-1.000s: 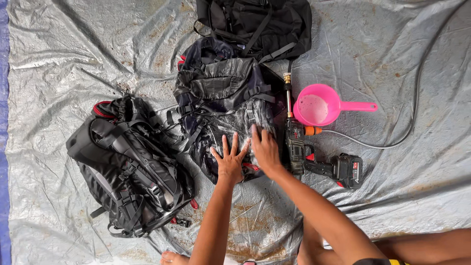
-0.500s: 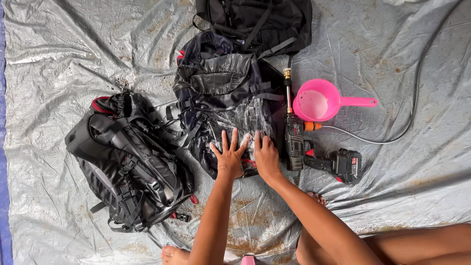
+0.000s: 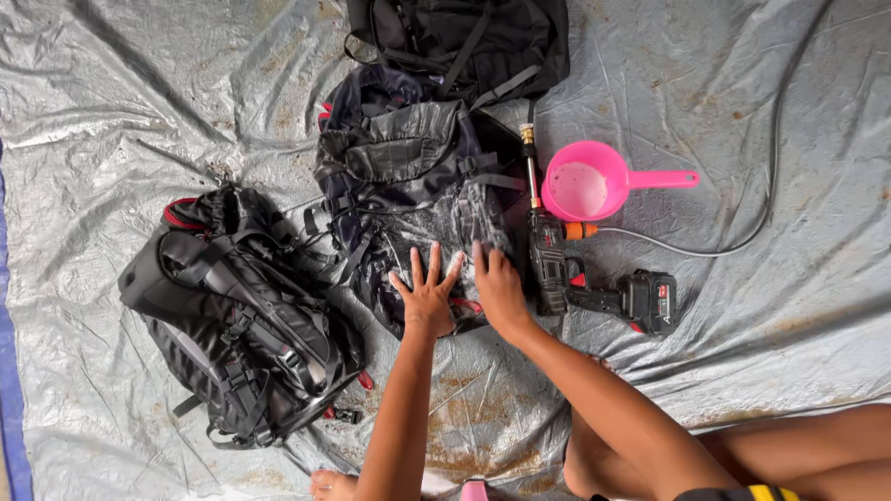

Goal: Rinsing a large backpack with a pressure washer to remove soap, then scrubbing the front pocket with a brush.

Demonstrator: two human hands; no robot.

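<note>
Fingers (image 3: 432,264) of left hand (image 3: 429,299) spread flat on soapy dark backpack (image 3: 408,176); right hand (image 3: 499,288) fingers together, slid slightly lower; scrubbing judged ongoing.

Both hands flat on wet dark nylon backpack (image 3: 408,186): left hand (image 3: 428,297) fingers spread, right hand (image 3: 498,289) beside it. Black cordless spray gun (image 3: 566,274) and pink plastic scoop (image 3: 594,183) lie right, on grey tarp (image 3: 139,102).
</note>
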